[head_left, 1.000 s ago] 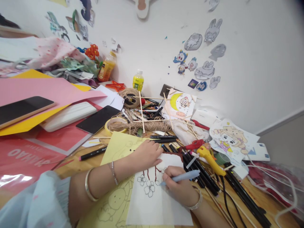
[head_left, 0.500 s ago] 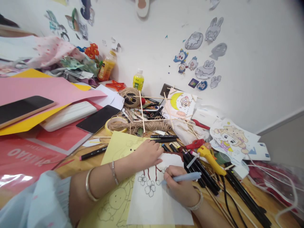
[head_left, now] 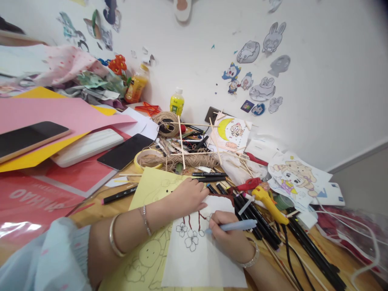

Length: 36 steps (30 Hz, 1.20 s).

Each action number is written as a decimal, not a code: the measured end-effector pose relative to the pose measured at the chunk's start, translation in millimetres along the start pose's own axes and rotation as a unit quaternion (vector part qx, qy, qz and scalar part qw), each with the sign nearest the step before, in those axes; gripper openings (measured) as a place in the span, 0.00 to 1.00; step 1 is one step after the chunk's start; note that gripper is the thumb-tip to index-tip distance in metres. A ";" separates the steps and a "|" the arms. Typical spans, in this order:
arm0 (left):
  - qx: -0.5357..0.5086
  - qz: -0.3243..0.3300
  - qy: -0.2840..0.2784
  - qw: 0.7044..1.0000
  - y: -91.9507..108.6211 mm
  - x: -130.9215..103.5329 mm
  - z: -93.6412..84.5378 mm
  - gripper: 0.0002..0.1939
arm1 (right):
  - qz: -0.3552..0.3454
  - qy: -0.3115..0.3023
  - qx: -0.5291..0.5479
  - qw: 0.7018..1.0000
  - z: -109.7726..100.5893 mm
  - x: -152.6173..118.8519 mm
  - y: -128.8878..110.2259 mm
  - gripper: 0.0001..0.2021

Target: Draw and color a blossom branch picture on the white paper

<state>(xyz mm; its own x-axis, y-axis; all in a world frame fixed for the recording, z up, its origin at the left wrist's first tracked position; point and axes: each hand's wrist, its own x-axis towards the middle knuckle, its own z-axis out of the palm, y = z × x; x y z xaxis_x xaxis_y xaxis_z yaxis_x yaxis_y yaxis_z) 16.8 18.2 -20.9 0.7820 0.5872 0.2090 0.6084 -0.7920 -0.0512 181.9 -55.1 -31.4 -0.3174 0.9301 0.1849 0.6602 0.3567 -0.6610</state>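
My right hand (head_left: pixel 226 236) is closed around a light blue pen (head_left: pixel 239 225), its tip at a small flower outline on the white paper (head_left: pixel 200 266). Brown branches and several black-outlined flowers (head_left: pixel 191 240) are drawn on this sheet. My left hand (head_left: pixel 190 196) lies flat, fingers stretched out, across the top of the white paper. Under it is a yellow sheet (head_left: pixel 145 252) with line drawings, partly covered by my left forearm and the white paper.
Black markers (head_left: pixel 257 218) and a yellow glue gun (head_left: pixel 271 204) lie to the right. Behind are twine (head_left: pixel 194 160), a yellow tape roll (head_left: pixel 147 159) and crossed wooden sticks (head_left: pixel 181 141). Phones (head_left: pixel 125 151) and coloured sheets (head_left: pixel 60 113) cover the left side.
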 end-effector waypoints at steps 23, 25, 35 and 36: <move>0.008 0.011 0.035 0.999 -2.3 -2.0 5.6 0.13 | -0.044 0.013 -0.026 0.999 -2.5 -1.0 2.3 0.16; 0.008 0.013 0.040 0.999 -2.5 -2.1 6.0 0.13 | -0.043 0.020 -0.033 0.998 -2.1 -1.1 2.5 0.16; 0.004 0.015 0.041 0.999 -3.4 -1.9 6.1 0.12 | -0.020 0.033 -0.037 0.999 1.1 -1.2 5.6 0.15; 0.003 0.016 0.041 0.999 -3.5 -1.9 6.5 0.13 | -0.019 0.037 -0.039 0.998 1.2 -1.2 5.8 0.15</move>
<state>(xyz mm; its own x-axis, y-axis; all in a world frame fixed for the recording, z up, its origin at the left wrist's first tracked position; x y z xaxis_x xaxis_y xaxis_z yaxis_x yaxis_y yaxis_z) 14.0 20.9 -27.5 0.7871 0.5462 0.2867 0.5848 -0.8085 -0.0653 185.3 -54.3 -36.3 -0.2938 0.9190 0.2630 0.7006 0.3942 -0.5947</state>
